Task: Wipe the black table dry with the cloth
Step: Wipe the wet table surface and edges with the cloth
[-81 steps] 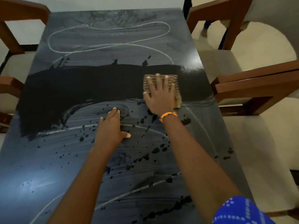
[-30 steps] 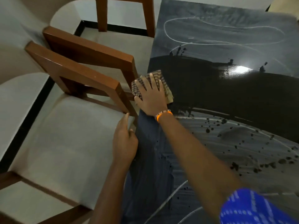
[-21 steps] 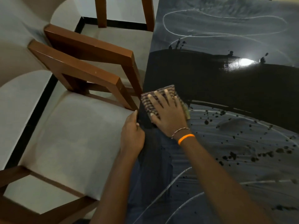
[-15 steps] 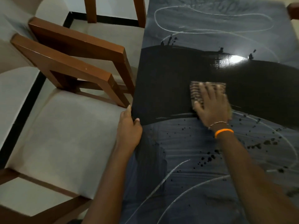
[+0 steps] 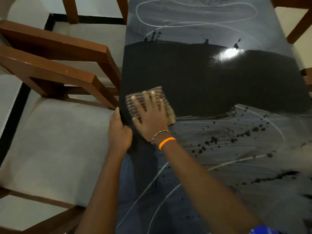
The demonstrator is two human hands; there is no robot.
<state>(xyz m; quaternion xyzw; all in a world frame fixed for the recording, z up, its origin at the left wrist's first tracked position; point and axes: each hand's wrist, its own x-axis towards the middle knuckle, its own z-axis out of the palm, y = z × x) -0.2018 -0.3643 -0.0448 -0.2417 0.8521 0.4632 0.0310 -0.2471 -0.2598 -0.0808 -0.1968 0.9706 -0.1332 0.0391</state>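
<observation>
Mid-wipe: cloth [image 5: 166,105] at desk [image 5: 211,78] left edge, pinned flat under right hand [image 5: 152,119] with fingers [image 5: 145,100] spread; left hand [image 5: 119,130] fingers curled gripping that edge; next, probably another pass over smeared near surface.

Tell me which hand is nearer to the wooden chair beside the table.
Left. The left hand grips the table edge right beside the wooden chair. The right hand lies further in on the tabletop, flat on the cloth.
</observation>
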